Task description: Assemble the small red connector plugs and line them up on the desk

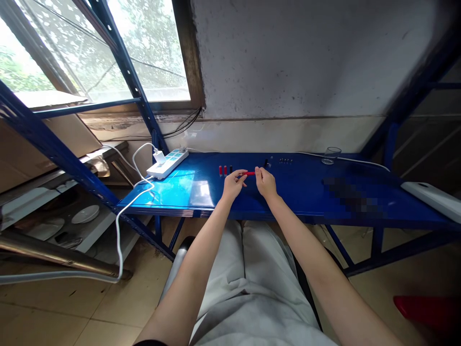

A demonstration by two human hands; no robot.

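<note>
Above the front part of the blue table [288, 205], a slim red rod-like piece [249, 173] lies roughly level between my two hands. My left hand [234, 183] pinches its left end, and my right hand [265, 182] grips its right end. Just behind my left hand stand two small red pieces, one farther left [220, 170] and one beside it [225, 170], with a dark piece [231, 169] to their right. Behind my right hand is a small black item [266, 163]. A row of several tiny pieces [286, 161] sits farther back.
A white power strip [167, 164] with a plug and cable occupies the table's left end. A clear glass [331, 154] stands at the back right. A blurred dark object [355, 196] and a white device [432, 198] lie right. Blue rack posts [126, 62] rise at left.
</note>
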